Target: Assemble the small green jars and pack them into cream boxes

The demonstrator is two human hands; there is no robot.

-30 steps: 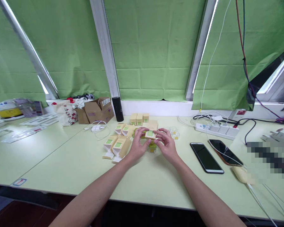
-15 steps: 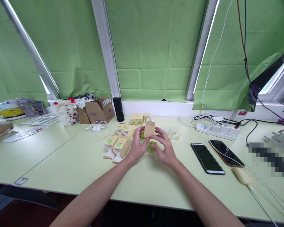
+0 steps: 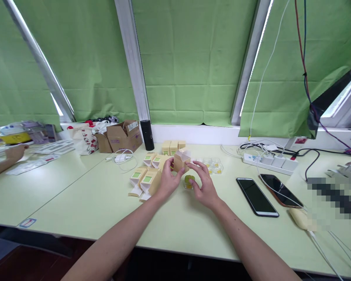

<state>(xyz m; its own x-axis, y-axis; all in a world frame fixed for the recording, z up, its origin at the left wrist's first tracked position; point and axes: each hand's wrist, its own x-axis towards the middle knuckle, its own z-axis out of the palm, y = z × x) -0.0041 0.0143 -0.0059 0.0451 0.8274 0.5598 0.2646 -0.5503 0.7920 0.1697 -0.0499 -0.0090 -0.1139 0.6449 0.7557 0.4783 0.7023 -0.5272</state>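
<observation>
My left hand (image 3: pixel 170 177) grips a small tan cardboard box (image 3: pixel 180 162) by its side, its top flaps standing up. My right hand (image 3: pixel 203 185) is beside the box with fingers apart, the index fingertip at the box's near edge. Below the box, close to my right thumb, a small clear container with green and yellow contents (image 3: pixel 189 181) stands on the table. Left of my left hand lie several similar boxes (image 3: pixel 150 179) with green labels and white flaps out. Clear round-celled plastic packs (image 3: pixel 213 165) with yellow bits sit behind my right hand.
More tan boxes (image 3: pixel 173 147) stand at the back, near a black cylinder (image 3: pixel 146 135) and an open carton (image 3: pixel 124 137). To the right are two phones (image 3: pixel 257 197), a power strip (image 3: pixel 270 163) and loose cables. Another person's hand (image 3: pixel 16 152) reaches in at far left.
The small box has tilted, its open flaps now turned more toward me. My right fingers have come off its side, leaving the left hand holding it. The other person's hand moved right.
</observation>
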